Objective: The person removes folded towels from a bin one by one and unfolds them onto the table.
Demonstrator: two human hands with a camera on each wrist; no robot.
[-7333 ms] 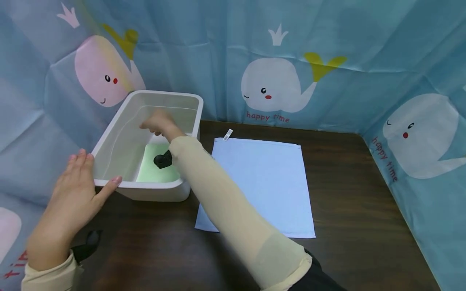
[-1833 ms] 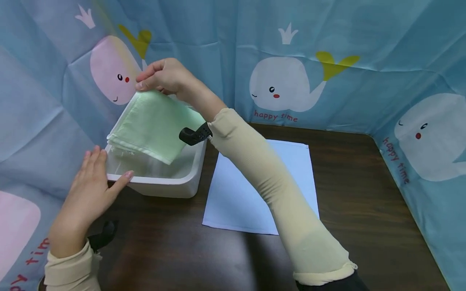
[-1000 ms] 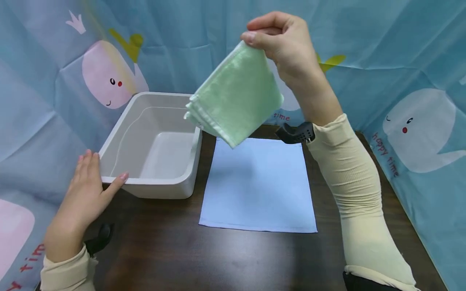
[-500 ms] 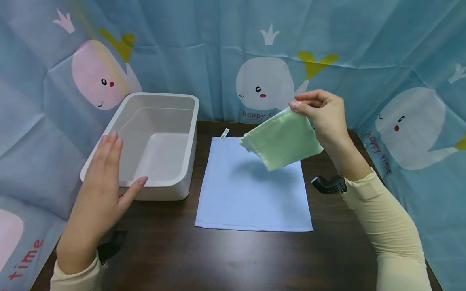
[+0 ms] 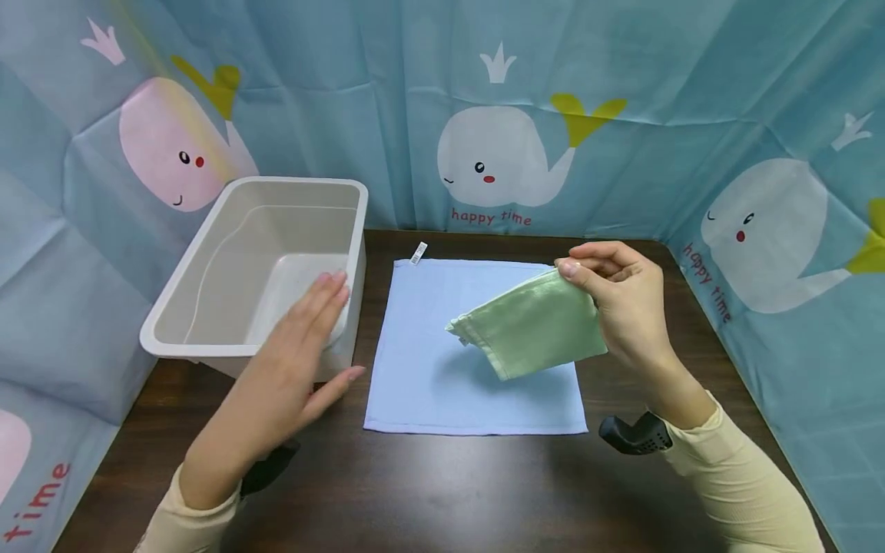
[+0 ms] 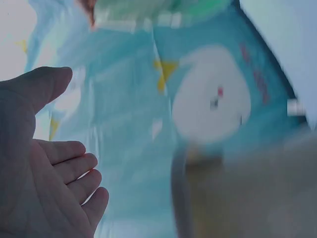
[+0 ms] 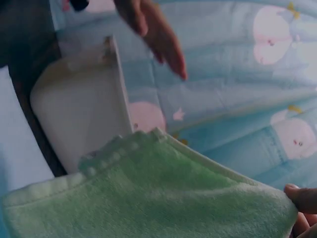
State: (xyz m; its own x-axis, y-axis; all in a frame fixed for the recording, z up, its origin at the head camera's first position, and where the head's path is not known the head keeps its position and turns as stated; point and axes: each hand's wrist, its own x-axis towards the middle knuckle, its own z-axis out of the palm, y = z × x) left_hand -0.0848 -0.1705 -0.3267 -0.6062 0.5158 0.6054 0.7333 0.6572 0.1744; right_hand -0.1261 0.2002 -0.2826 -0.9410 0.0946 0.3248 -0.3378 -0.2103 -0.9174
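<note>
A folded light green towel (image 5: 535, 326) hangs over a pale blue towel (image 5: 415, 369) spread flat on the table. My right hand (image 5: 625, 303) pinches its upper right corner between thumb and fingertips. The green towel's fuzzy face and stitched edge (image 7: 148, 193) fill the lower part of the right wrist view. In front of the white bin (image 5: 252, 349), my left hand (image 5: 283, 376) is raised with straight fingers and thumb spread, holding nothing. The left wrist view has the same hand (image 6: 54, 173) with its palm showing.
The bin stands at the back left of the dark wooden table (image 5: 442, 491). A small white label (image 5: 418, 253) sticks out from the blue towel's top left corner. A blue curtain (image 5: 387, 115) with whale prints rises behind and along both sides.
The green towel came out of the bin in my right hand and moved right, then lower, over the blue towel. My left hand has left the bin's rim and shifted right.
</note>
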